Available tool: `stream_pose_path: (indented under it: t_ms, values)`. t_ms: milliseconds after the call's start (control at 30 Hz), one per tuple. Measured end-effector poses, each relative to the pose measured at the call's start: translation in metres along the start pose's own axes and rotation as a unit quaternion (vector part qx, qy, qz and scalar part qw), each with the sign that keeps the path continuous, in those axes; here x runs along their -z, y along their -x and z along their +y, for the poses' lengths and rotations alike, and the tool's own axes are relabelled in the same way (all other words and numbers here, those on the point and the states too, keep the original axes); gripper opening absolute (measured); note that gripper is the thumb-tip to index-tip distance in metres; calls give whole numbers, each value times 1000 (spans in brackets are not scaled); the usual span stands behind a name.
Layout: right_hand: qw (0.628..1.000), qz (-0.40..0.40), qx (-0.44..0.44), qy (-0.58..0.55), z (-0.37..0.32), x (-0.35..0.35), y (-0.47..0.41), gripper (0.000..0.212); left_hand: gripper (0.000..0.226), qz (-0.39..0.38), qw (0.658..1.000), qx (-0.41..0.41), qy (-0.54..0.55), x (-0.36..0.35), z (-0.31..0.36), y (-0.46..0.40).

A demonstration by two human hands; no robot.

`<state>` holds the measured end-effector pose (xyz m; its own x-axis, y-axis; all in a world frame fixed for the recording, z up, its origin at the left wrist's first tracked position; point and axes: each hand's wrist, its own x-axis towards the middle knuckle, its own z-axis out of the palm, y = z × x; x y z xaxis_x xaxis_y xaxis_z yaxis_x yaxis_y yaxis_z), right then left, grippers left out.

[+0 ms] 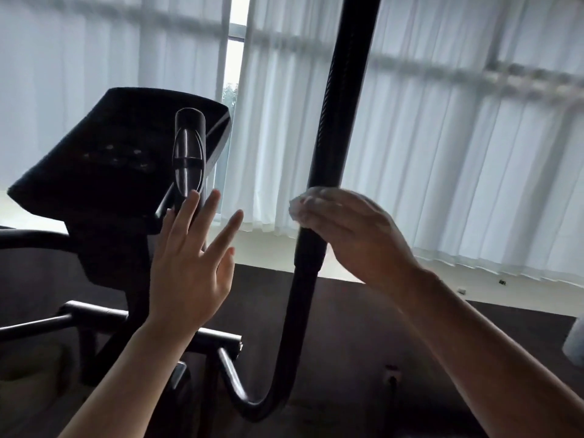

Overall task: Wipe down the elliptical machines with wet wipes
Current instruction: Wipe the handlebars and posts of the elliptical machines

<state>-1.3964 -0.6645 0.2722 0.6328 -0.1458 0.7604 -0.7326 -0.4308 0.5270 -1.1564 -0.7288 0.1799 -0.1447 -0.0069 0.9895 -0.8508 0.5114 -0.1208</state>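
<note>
- Right hand (354, 235), at centre right of the frame, wraps around the tall black handlebar pole (335, 105) with a white wet wipe (300, 207) pressed between its fingers and the pole; the wipe shows as a crumpled white edge on the left side of the pole, just above the knuckles.
- Left hand (192, 257), at centre left, is raised with its fingers straight and spread, holding nothing; its fingertips overlap the lower end of the short grip (188, 153) in the picture, though whether they touch it cannot be told.
- That short grip stands upright in front of the console (104, 159), a dark slanted panel in the upper left with a few faint buttons on its face.
- From the top edge of the frame the pole runs down through the right hand, then bends in a curve at lower centre toward the machine's frame.
- Horizontal black frame bars (94, 314) cross the lower left, behind the left forearm.
- White vertical blinds (442, 137) fill the upper half of the frame, with a narrow gap of window (235, 64) at upper centre.
- Below the blinds, a dark floor (363, 327) spreads across the lower right, and a pale blurred object (576, 343) sits at the right edge, too cut off to identify.
</note>
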Motion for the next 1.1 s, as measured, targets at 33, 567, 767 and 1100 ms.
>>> stream_pose_path:
  t_ms: [33, 567, 767, 1100]
  values:
    - [1000, 12, 7, 9, 12, 10, -20, 29, 57, -4, 1000, 4, 3, 0, 0, 0]
    - [928, -248, 201, 194, 30, 56, -131, 23, 54, -67, 996, 54, -22, -7, -34, -135]
    - [915, -227, 84, 324, 58, 93, -203, 12, 49, -40, 998, 51, 1, -10, -41, -131]
    - [874, -336, 260, 237, 22, 69, -149, 20, 27, -28, 996, 74, 31, -13, -41, -128]
